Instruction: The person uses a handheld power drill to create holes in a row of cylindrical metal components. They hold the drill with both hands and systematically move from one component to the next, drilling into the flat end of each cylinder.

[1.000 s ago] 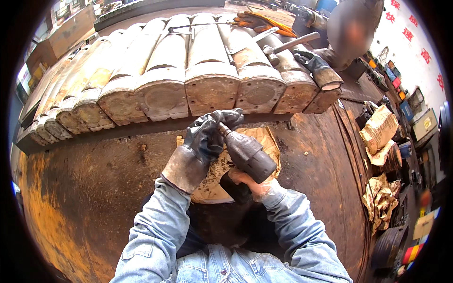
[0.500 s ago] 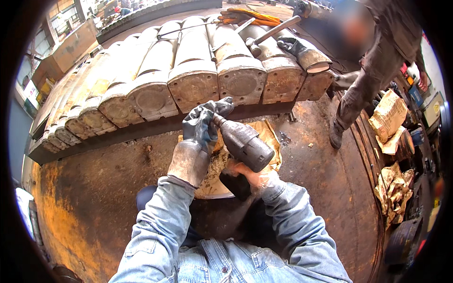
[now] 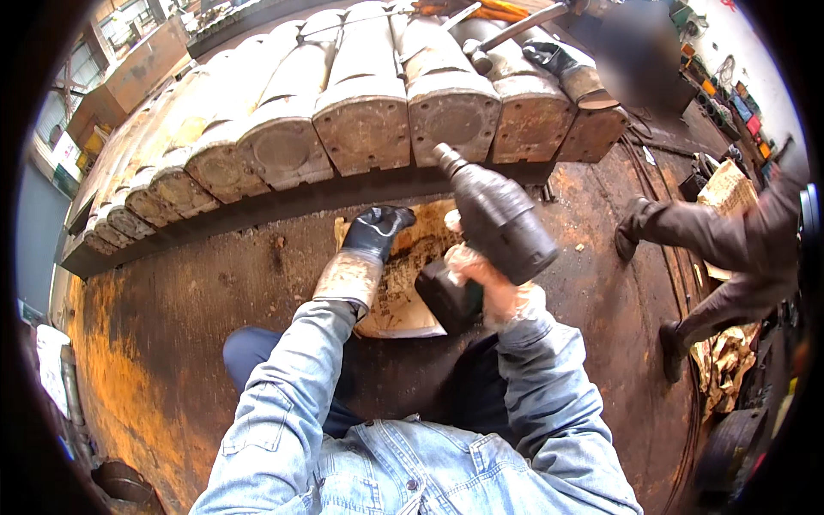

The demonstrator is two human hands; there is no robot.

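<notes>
My right hand [image 3: 491, 283], in a thin see-through glove, grips the handle of a dark, grimy cordless impact wrench [image 3: 506, 219]. The wrench's nose points up and away to the left, and its battery base [image 3: 451, 292] hangs over my lap. To its left is my left hand [image 3: 376, 233], in a black-coated work glove with a dirty pale cuff, apart from the wrench. Its fingers are curled in, and whatever they may hold is hidden. Under both hands a stained brown paper sack [image 3: 403, 313] lies in front of my knees.
Beyond the sack stands a row of heavy metal castings [image 3: 360, 129] with bolt-holed end faces. On them rest a hammer [image 3: 524, 27], a dark glove [image 3: 571, 73] and orange gloves [image 3: 493, 9]. A person [image 3: 721, 232] strides past at right, near crumpled paper [image 3: 730, 369].
My left hand has come off the wrench's nose and dropped slightly. The wrench has moved right in my right hand. The other person has stepped nearer along the right side.
</notes>
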